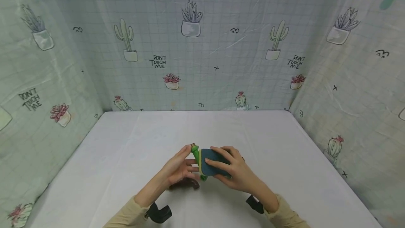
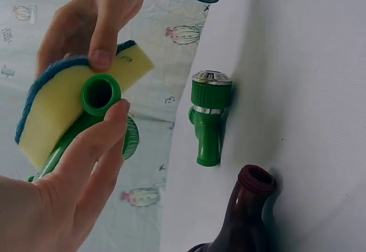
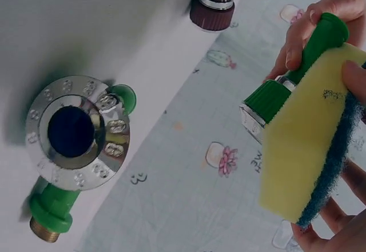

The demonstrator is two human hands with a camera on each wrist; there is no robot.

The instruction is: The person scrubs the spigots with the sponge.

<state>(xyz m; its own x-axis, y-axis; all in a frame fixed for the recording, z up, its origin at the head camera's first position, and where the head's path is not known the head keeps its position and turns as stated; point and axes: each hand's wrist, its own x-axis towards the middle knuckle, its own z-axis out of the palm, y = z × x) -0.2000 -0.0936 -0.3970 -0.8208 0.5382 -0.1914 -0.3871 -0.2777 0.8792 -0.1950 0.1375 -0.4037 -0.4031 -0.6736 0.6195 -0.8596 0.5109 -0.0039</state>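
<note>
My left hand [image 1: 180, 170] grips a green tap-like fitting [image 2: 102, 95] with an open round spout, a ribbed knob [image 3: 267, 100] and a brownish end [image 1: 193, 145]. In my right hand [image 1: 234, 168] is a scrub sponge [image 1: 209, 163], yellow with a blue scouring side. The thumb pinches it on the yellow face, and fingers spread over the blue one. In both wrist views the yellow side lies against the green fitting. Part of the fitting is hidden behind the sponge in the head view.
Another green fitting [image 2: 209, 120] with a silver numbered dial [image 3: 114, 126] lies on the white table [image 1: 126, 140], below the hands. A dark brown fitting [image 1: 193, 183] lies near my left hand. Black devices [image 1: 159, 214] sit at both wrists. A cactus-print curtain [image 1: 215, 45] surrounds the table.
</note>
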